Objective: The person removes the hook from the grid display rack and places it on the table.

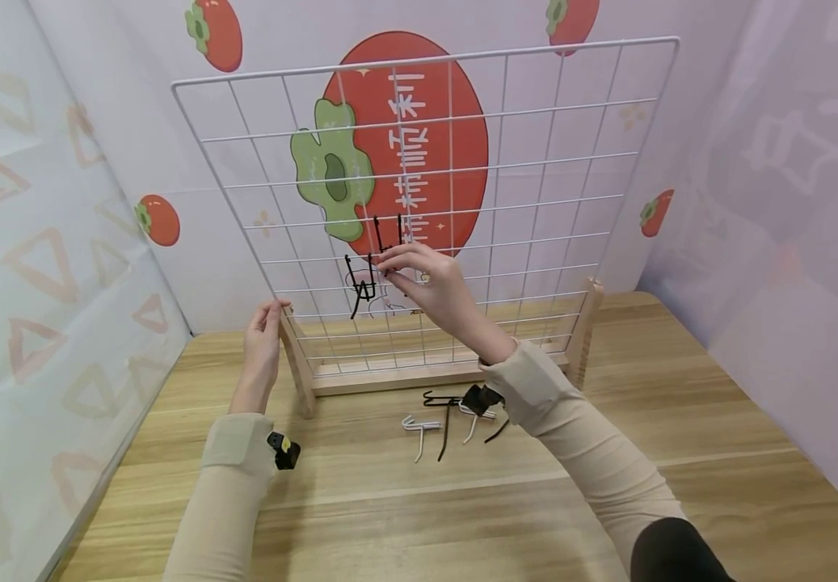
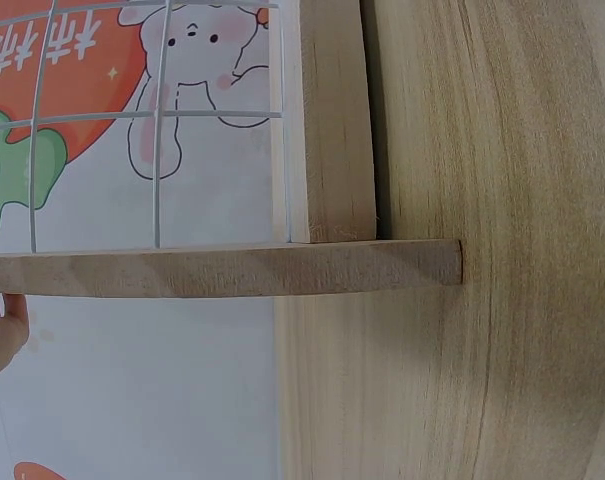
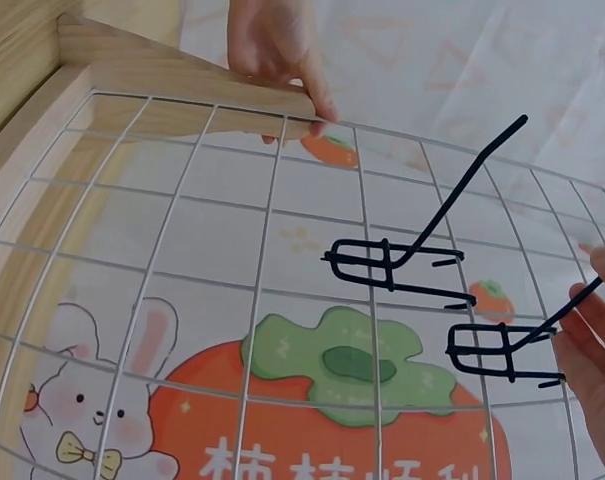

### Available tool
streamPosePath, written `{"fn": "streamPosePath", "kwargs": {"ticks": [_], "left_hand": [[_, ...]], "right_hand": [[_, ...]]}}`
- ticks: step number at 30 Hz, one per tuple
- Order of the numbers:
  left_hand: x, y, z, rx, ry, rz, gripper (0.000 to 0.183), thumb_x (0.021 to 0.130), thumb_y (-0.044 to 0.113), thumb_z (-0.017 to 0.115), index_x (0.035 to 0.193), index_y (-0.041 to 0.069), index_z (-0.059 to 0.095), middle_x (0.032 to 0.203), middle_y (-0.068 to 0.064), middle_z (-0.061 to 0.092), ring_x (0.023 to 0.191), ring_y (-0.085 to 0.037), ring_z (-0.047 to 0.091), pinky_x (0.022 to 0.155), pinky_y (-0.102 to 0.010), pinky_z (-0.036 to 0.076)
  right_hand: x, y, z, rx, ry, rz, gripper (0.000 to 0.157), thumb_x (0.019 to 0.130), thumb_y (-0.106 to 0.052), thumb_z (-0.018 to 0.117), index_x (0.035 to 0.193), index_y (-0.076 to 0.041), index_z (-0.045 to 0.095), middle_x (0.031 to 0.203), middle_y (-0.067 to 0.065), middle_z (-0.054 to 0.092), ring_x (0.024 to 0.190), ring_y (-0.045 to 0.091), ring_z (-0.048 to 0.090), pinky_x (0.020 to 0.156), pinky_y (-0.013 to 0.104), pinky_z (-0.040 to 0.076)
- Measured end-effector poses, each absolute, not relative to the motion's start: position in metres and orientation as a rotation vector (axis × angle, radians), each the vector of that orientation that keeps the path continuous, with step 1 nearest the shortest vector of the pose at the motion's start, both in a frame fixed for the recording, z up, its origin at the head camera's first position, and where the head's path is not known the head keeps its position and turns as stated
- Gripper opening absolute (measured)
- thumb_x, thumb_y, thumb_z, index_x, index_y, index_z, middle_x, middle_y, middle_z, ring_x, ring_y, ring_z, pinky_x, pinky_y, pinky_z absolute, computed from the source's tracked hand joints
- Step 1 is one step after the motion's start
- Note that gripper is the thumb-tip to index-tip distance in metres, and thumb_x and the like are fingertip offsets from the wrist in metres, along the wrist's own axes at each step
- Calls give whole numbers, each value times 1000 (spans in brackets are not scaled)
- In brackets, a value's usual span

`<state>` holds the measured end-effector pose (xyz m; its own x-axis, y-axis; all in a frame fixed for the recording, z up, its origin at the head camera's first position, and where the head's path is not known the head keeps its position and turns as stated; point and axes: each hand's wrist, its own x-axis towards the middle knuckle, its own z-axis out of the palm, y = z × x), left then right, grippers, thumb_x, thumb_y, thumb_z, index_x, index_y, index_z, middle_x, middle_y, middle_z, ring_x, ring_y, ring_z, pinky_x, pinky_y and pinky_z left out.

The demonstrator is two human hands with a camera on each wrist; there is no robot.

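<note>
A white wire grid panel (image 1: 549, 162) stands upright in a wooden base (image 1: 389, 377) on the table. My left hand (image 1: 264, 335) grips the top of the base's left upright post (image 1: 295, 356); the same hand (image 3: 272, 50) shows on the post in the right wrist view. My right hand (image 1: 419, 279) pinches a black wire hook (image 3: 507, 350) against the grid. A second black hook (image 3: 392, 262) hangs on the grid just beside it. Its long prong sticks out toward me.
Loose white hooks (image 1: 419, 427) and black hooks (image 1: 444, 404) lie on the wooden table (image 1: 462, 501) in front of the base. Printed fabric walls with persimmon pictures close in the back and both sides.
</note>
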<state>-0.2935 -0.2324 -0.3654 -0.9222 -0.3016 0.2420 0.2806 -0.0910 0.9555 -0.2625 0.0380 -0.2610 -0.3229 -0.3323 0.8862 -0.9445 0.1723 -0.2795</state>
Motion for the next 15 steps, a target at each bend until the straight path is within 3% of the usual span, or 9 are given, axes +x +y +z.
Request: {"fn": "streamPosePath", "kwargs": {"ticks": [15], "left_hand": [[-293, -233, -364, 28, -1835, -2062, 13, 90, 32, 48, 83, 25, 56, 99, 6, 50, 103, -9, 40, 88, -18, 31]], "right_hand": [[-263, 36, -256, 1215, -1682, 1118, 16, 74, 11, 64, 88, 5, 65, 88, 14, 62, 83, 20, 59, 74, 24, 48]]}}
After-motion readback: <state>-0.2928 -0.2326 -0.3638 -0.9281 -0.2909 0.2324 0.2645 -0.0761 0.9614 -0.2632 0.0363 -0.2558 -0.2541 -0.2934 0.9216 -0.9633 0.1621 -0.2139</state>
